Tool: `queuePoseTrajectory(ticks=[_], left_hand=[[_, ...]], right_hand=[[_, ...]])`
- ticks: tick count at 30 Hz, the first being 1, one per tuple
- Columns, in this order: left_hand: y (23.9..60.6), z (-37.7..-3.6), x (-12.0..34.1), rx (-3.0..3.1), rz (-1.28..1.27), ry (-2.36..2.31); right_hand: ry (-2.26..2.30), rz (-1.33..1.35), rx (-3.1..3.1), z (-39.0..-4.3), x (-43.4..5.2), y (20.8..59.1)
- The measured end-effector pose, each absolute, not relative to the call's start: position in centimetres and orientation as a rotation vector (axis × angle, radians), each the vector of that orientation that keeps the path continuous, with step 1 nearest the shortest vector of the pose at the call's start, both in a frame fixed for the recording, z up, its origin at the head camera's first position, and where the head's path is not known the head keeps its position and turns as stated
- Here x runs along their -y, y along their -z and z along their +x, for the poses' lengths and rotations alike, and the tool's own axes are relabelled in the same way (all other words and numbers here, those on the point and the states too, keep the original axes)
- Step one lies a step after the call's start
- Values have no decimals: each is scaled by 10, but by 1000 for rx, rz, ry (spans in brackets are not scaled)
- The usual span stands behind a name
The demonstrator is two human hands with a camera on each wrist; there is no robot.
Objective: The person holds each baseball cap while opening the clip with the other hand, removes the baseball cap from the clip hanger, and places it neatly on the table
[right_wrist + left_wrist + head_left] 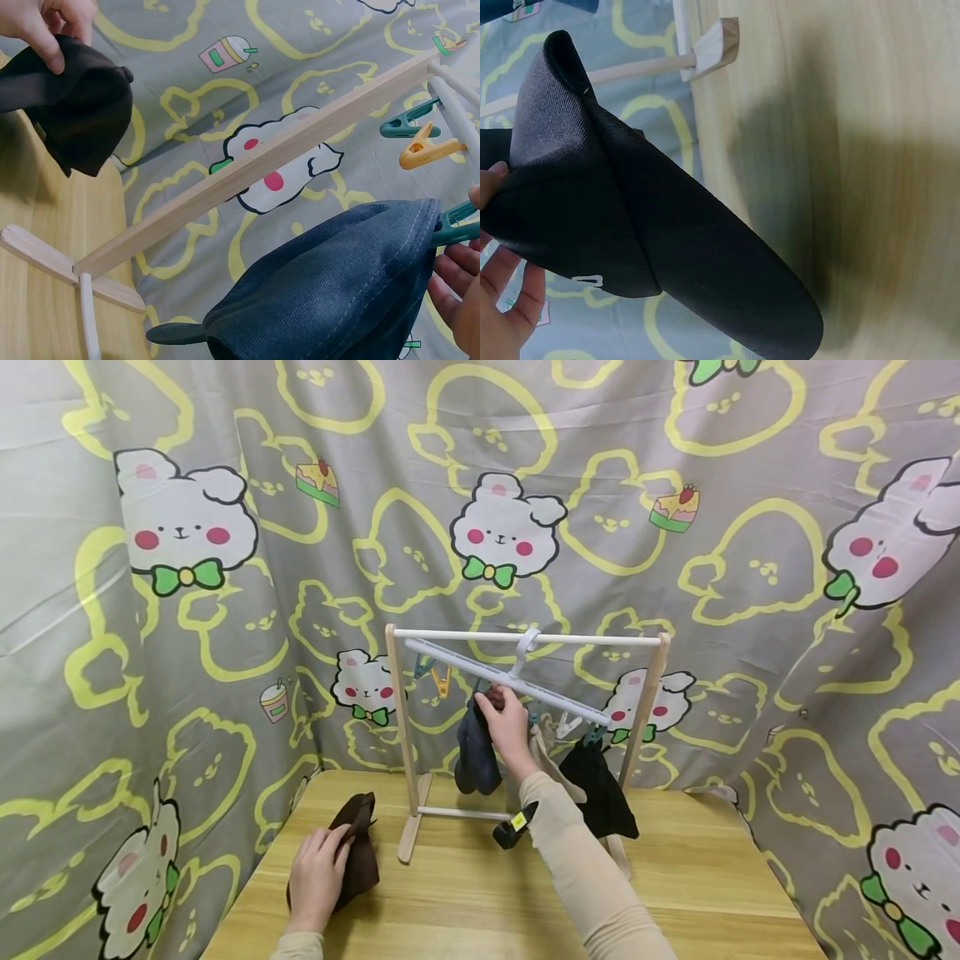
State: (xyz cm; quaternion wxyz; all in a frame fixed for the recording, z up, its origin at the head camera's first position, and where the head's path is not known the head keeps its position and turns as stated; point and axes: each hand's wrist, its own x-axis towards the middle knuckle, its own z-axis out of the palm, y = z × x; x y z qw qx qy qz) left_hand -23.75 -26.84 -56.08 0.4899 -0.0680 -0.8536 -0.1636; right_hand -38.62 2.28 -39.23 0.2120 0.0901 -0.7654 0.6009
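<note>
My left hand (318, 868) pinches a dark brown cap (362, 860) by its edge, over the left of the table. In the left wrist view the dark cap (630, 202) shows its long brim and a small white mark. My right hand (510, 727) is up at the sloping white hanger (555, 697), its fingers on a green clip (454, 221). That clip grips the edge of a navy cap (322, 285), which hangs down with its brim lowest. My right fingertips are partly cut off in the right wrist view.
A wooden rack (405, 727) with a white top bar (465, 635) carries the hanger by its hook. Along the hanger are a yellow clip (441, 682), a white clip (568, 725), a beige cap (551, 756) and a black cap (596, 789). A patterned curtain (405, 560) surrounds the table (465, 893).
</note>
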Motion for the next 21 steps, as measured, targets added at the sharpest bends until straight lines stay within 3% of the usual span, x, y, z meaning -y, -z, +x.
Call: queuePoseTrajectory(ticks=[21], left_hand=[[580,-231,271,2176,-112,339]], right_hand=[[-1669,262,2129,-385,-24,393]])
